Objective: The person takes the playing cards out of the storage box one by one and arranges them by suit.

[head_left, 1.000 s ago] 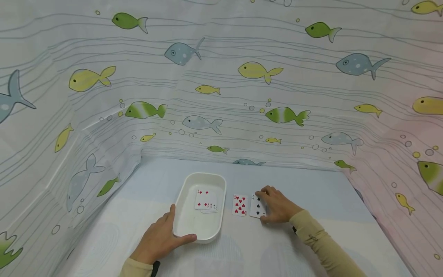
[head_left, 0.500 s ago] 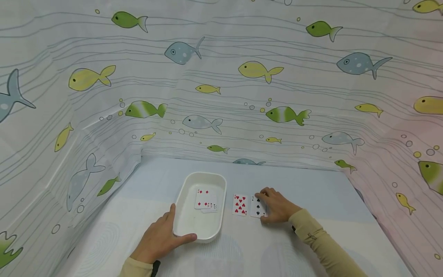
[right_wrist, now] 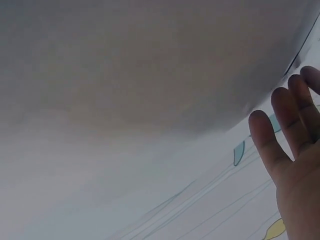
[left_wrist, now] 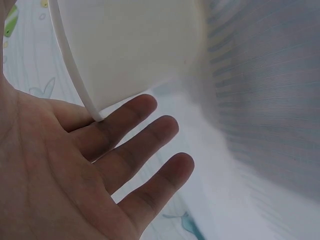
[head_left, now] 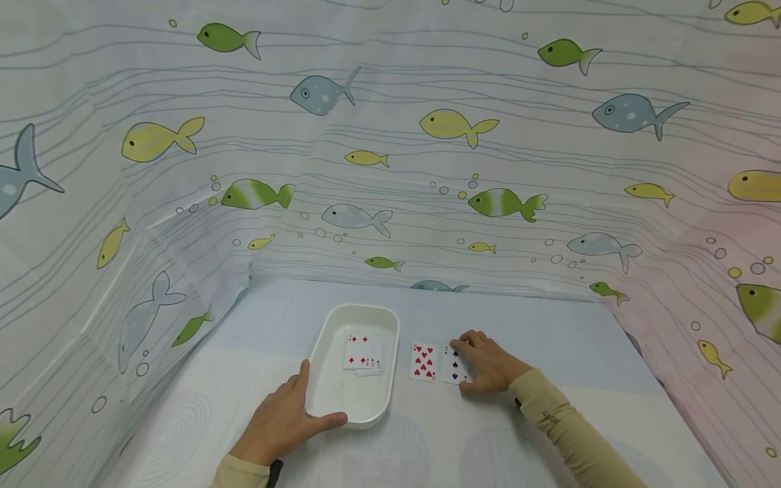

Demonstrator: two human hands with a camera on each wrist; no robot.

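Note:
A white tray [head_left: 334,396] sits on the table with a few face-up diamond cards [head_left: 363,354] inside. My left hand [head_left: 291,415] rests against its near left corner, thumb along the front rim. The left wrist view shows its fingers [left_wrist: 145,145] lying straight beside the tray's wall [left_wrist: 135,50]. Right of the tray lie a red hearts card [head_left: 424,361] and a black spades card [head_left: 452,364], side by side. My right hand [head_left: 474,363] covers the spades card's right part and pinches it, fingertips on the far edge and thumb at the near corner. The right wrist view shows only fingers [right_wrist: 287,130].
A cloth with a fish pattern [head_left: 390,169] rises as walls behind and on both sides of the table [head_left: 549,339]. The table's bare cloth stretches behind the tray and to the right of my right hand.

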